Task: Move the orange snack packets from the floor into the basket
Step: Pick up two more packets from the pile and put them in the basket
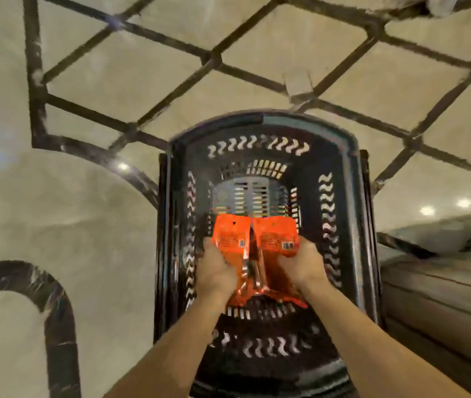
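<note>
A black plastic basket with slotted walls stands on the floor right below me. Both of my hands are over its opening. My left hand grips an orange snack packet by its lower part. My right hand grips a second orange snack packet beside the first. The two packets touch along the middle, barcodes facing up. More crumpled orange foil shows between and under my hands; whether it belongs to these packets I cannot tell.
The floor is beige tile with wide dark inlay bands. A grey step or ledge runs along the right side close to the basket. Ceiling lights reflect on the tiles.
</note>
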Available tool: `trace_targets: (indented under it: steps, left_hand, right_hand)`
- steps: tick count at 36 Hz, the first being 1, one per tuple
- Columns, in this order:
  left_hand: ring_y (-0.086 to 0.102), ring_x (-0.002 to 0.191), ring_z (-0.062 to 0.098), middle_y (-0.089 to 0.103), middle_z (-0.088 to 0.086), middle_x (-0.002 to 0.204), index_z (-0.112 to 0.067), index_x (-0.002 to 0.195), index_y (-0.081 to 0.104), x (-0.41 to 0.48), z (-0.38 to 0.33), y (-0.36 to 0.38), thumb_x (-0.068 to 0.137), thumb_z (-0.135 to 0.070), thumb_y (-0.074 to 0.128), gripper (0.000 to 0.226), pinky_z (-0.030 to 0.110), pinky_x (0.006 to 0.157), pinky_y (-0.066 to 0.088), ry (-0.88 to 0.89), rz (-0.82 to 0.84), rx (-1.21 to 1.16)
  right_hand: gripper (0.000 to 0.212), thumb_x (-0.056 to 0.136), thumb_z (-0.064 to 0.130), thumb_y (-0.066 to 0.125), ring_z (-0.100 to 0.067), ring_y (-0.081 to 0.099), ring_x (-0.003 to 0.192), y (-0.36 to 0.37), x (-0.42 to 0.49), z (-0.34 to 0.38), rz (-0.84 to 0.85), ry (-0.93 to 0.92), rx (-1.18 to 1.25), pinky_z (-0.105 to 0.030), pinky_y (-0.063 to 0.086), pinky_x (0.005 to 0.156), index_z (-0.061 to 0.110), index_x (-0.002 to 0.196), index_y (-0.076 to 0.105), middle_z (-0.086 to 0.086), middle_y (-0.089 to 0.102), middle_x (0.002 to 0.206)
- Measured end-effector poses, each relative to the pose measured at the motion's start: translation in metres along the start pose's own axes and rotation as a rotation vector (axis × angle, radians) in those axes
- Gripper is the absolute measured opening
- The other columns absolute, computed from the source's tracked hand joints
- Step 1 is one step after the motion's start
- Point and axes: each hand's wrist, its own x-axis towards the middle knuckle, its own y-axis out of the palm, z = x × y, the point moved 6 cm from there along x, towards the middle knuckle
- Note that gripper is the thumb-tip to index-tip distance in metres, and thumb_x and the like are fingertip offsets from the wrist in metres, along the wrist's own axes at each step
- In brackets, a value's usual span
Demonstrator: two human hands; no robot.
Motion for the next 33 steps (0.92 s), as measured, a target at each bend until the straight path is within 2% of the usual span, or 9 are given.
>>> trace_targets:
  steps: [5,8,11,13,16,22,27,30,33]
  left_hand:
    - [0.062,0.109,0.041,0.066,0.021,0.113,-0.01,0.125,0.045,0.076,0.061,0.088,0.084,-0.022,0.066,0.047,0.042,0.087,0.048,-0.136,0.02,0.101]
    - [0.061,0.111,0.039,0.064,0.02,0.117,-0.009,0.122,0.049,0.095,0.091,0.115,0.086,-0.013,0.062,0.039,0.042,0.089,0.049,-0.23,0.007,0.128]
    - [0.057,0.116,0.041,0.057,0.023,0.126,-0.003,0.134,0.036,0.097,0.106,0.124,0.087,-0.002,0.054,0.051,0.042,0.092,0.047,-0.251,0.013,0.153]
    - [0.054,0.119,0.042,0.053,0.023,0.131,-0.002,0.14,0.028,0.094,0.106,0.12,0.086,-0.004,0.055,0.061,0.044,0.096,0.045,-0.233,0.033,0.17]
    - [0.055,0.121,0.038,0.056,0.019,0.131,-0.009,0.142,0.033,0.083,0.085,0.098,0.086,-0.013,0.061,0.063,0.043,0.097,0.046,-0.17,0.066,0.271]
    - [0.061,0.111,0.032,0.061,0.01,0.119,-0.017,0.126,0.046,0.028,-0.035,0.003,0.086,-0.024,0.059,0.043,0.042,0.087,0.051,0.18,0.005,0.47]
    - [0.054,0.12,0.032,0.056,0.009,0.128,-0.016,0.131,0.047,-0.031,-0.147,-0.125,0.084,-0.022,0.058,0.048,0.046,0.094,0.048,0.463,-0.088,0.607]
    - [0.056,0.117,0.031,0.056,0.01,0.127,-0.015,0.13,0.049,-0.077,-0.2,-0.213,0.087,-0.024,0.055,0.045,0.044,0.093,0.048,0.538,-0.158,0.634]
    - [0.058,0.112,0.03,0.057,0.009,0.126,-0.014,0.128,0.05,-0.128,-0.238,-0.305,0.09,-0.025,0.054,0.04,0.045,0.094,0.05,0.563,-0.203,0.615]
  right_hand:
    - [0.034,0.086,0.021,0.073,-0.033,0.067,0.111,0.075,0.089,-0.071,0.076,0.128,-0.083,-0.036,0.051,0.089,0.007,0.117,0.071,-0.017,0.073,0.114]
    - [0.032,0.088,0.014,0.071,-0.031,0.067,0.11,0.104,0.116,-0.1,0.123,0.157,-0.113,-0.027,0.054,0.079,0.002,0.118,0.069,-0.011,0.072,0.106]
    - [0.031,0.089,0.004,0.062,-0.032,0.066,0.116,0.115,0.125,-0.114,0.161,0.202,-0.157,-0.036,0.051,0.099,0.0,0.119,0.068,-0.019,0.071,0.118]
    - [0.035,0.085,0.006,0.065,-0.031,0.066,0.114,0.11,0.124,-0.114,0.146,0.229,-0.169,-0.035,0.052,0.098,0.004,0.12,0.066,-0.019,0.071,0.117]
    - [0.047,0.082,0.016,0.068,-0.035,0.062,0.117,0.086,0.107,-0.095,0.13,0.209,-0.224,-0.038,0.05,0.1,0.009,0.127,0.054,-0.017,0.067,0.12]
    - [0.047,0.089,0.021,0.061,-0.037,0.056,0.119,0.005,0.043,0.031,0.072,-0.177,-0.458,-0.048,0.049,0.098,0.012,0.131,0.045,-0.014,0.058,0.128]
    - [0.057,0.09,0.025,0.059,-0.038,0.058,0.118,-0.078,-0.046,0.174,-0.019,-0.484,-0.717,-0.047,0.051,0.093,0.016,0.142,0.039,-0.014,0.055,0.133]
    - [0.056,0.095,0.029,0.053,-0.035,0.057,0.121,-0.124,-0.112,0.256,-0.081,-0.638,-0.821,-0.043,0.049,0.093,0.016,0.147,0.036,-0.014,0.054,0.138]
    - [0.053,0.096,0.034,0.051,-0.035,0.06,0.112,-0.165,-0.187,0.333,-0.162,-0.776,-0.869,-0.042,0.051,0.086,0.018,0.145,0.038,-0.012,0.058,0.132]
